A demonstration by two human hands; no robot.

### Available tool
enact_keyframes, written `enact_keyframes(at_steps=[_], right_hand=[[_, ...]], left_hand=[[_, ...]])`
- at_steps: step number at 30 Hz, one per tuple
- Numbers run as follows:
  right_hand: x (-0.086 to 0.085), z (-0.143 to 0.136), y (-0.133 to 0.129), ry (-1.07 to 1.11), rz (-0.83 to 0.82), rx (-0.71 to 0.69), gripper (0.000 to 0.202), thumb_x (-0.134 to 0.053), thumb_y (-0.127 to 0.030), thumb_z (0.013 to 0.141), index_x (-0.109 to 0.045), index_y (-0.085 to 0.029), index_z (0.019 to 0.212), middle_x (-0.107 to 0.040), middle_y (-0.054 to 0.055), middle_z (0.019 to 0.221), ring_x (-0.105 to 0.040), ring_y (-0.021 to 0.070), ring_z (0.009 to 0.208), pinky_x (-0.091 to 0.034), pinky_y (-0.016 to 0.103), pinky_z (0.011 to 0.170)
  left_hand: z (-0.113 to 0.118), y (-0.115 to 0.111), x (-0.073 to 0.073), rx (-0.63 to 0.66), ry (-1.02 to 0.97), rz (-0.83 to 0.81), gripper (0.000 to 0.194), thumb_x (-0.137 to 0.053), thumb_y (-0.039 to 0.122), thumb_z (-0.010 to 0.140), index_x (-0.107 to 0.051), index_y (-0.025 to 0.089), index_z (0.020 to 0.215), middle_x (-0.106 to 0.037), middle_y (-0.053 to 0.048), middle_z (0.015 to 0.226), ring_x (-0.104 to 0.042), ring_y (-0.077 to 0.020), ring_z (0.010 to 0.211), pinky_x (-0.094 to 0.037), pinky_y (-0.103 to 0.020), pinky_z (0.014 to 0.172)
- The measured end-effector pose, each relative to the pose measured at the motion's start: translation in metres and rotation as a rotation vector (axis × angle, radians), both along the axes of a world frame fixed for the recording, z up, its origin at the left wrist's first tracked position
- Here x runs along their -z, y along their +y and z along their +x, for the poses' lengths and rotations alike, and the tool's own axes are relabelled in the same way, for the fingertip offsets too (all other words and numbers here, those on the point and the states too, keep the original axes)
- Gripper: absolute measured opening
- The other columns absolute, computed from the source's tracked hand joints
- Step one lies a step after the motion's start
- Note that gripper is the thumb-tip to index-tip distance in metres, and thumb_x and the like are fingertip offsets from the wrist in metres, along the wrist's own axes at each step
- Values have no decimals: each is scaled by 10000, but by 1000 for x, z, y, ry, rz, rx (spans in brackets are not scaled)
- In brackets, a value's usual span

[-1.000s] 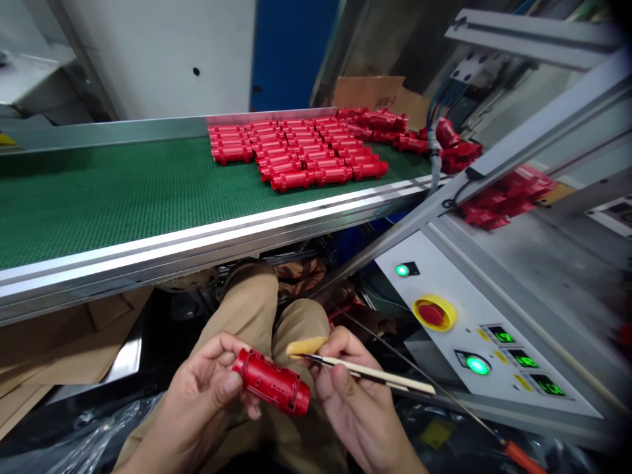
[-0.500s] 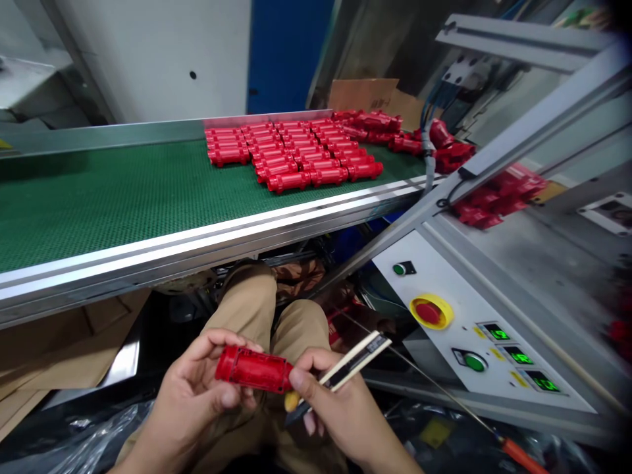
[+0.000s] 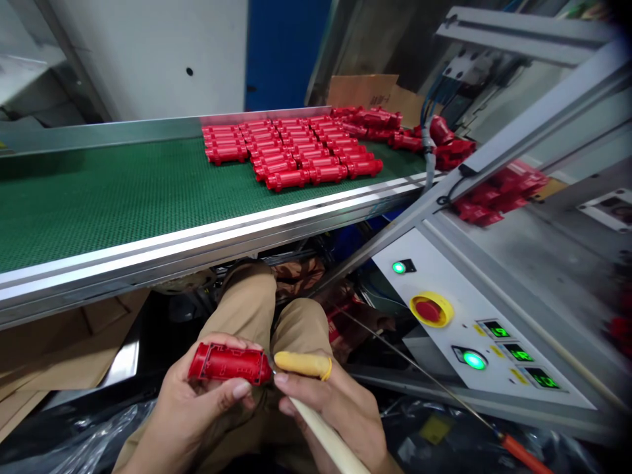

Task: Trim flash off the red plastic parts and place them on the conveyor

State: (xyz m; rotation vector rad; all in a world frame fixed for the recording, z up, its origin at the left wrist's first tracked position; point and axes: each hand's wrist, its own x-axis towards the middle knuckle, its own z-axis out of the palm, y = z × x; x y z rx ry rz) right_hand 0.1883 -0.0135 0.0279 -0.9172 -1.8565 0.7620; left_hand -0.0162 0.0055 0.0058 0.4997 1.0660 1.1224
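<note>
My left hand [image 3: 192, 401] is closed around a red plastic cylindrical part [image 3: 232, 363], which lies almost level with its frame-like, dark-edged side facing up. My right hand [image 3: 333, 401] grips a tool with a long pale handle [image 3: 320, 431], slanting down to the right. Its thin metal tip touches or nearly touches the narrow right end of the red part; exact contact is too small to tell. A yellow finger cot [image 3: 303, 364] covers one finger of the right hand, stretched above the handle. Both hands are over my lap.
Ahead runs a green conveyor belt [image 3: 123, 204] with a metal edge, bearing rows of similar red parts [image 3: 296, 148] and a loose pile. To the right stands a machine frame with a control panel [image 3: 429, 283]. An orange-handled rod [image 3: 523, 454] slants below it; cardboard [image 3: 64, 349] lies lower left.
The tool has swung from pointing up-right to handle down-right, its tip now at the part's right end. The red part has shifted slightly left. Two green panel buttons have lit up.
</note>
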Motion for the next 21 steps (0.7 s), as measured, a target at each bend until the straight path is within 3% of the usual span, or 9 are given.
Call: enact_keyframes(at_steps=[10,16,18,21], right_hand=[[6,-7,1,-41,48,19,510,-636,71,899,-669,-181,1341,-699,132,1184,-703,221,990,-642,321,837],[8,-13,-5,-94,-44,96,374,-601,13,915,-660,-217,1205,-721,81,1055,-719,213,961,-648,278,812],[13,-16,-7,-146,-34,74,344,-563,-39,971,-638,-227,1250,-721,84,1064,-709,216,969,-650,277,786],[23,-21,-8,-228,57,101,308,-475,-184,1074,-646,-258,1318,-705,111,1133,-698,234,970,-655,299,728]], left_hand=[[1,-2,-8,-37,69,21,380,-987,286,605,-778,180,905,-819,-71,988,-723,-175,630,-620,-251,556],[-2,-5,-4,-52,287,187,290,-952,251,638,-818,219,894,-827,-64,995,-752,-240,986,-605,-235,857],[-1,-5,-3,-73,294,179,306,-962,248,617,-817,228,886,-826,-44,981,-753,-221,936,-604,-222,836],[2,-5,-3,-33,135,88,340,-973,296,631,-788,209,903,-807,-28,787,-728,-179,685,-604,-224,658]])
